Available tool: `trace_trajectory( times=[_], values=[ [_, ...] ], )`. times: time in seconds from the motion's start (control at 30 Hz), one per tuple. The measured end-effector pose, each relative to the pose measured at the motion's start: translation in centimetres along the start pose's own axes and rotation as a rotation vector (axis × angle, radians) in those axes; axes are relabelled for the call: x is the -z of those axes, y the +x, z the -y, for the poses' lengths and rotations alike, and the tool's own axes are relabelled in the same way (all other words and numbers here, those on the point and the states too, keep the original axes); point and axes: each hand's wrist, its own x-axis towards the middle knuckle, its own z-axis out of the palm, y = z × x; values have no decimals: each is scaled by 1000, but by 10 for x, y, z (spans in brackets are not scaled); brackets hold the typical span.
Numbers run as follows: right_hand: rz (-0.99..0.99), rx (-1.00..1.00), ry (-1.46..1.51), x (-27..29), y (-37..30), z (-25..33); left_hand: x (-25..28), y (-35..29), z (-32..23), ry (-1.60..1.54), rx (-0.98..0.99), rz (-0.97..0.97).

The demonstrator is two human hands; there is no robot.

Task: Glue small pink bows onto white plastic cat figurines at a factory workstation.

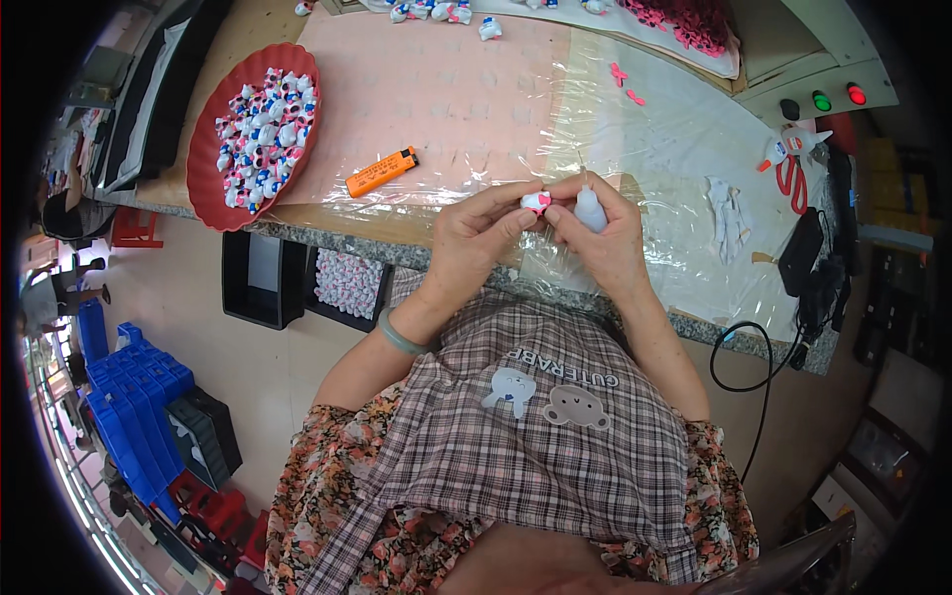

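Over the front edge of the workbench, my left hand (476,228) pinches a small white figurine (536,202) with a pink piece on it. The fingertips of my right hand (607,238) touch the pink piece. In that same right hand sits a white squeeze bottle (590,209) with a thin needle tip pointing away from me. An orange lighter (383,172) lies on the plastic sheet to the left. Farther left, a red scalloped tray (205,164) is heaped with small white, blue and pink figurines (266,139).
Pink bow-shaped pieces (619,75) lie at the back right, near a pile of dark pink pieces (684,22). Red-handled scissors (791,183), a glue bottle (796,145) and a crumpled white cloth (729,218) are at right. Black bins (263,278) stand below the bench's left edge.
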Motion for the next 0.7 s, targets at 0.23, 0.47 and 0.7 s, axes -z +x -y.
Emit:
trace_trajectory(
  times=[0.23, 0.47, 0.7],
  values=[
    [-27, -49, -13, -2, -3, -6, 1, -5, -3, 181, -18, -1],
    [-20, -51, -74, -5, -4, 3, -1, -7, 2, 26, -13, -5],
    [19, 83, -70, -4, -3, 12, 25, -7, -41, 41, -179, -168]
  ],
)
